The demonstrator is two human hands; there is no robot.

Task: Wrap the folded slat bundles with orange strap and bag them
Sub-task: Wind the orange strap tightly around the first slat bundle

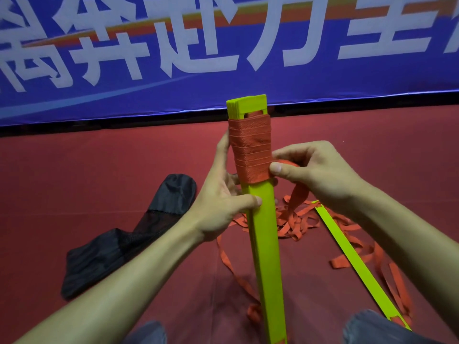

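Note:
A stack of lime-green slats stands nearly upright in the middle of the head view, its upper part wound with several turns of orange strap. My left hand grips the bundle from the left just below the wrapping, thumb on its front face. My right hand pinches the strap at the right edge of the wrapping. From that hand the loose strap hangs down to a tangled pile on the floor. A black mesh bag lies flat to the left.
A single green slat lies on the red floor at the right, with strap looped across it. A blue banner with white characters closes off the back. My knees in blue trousers show at the bottom edge.

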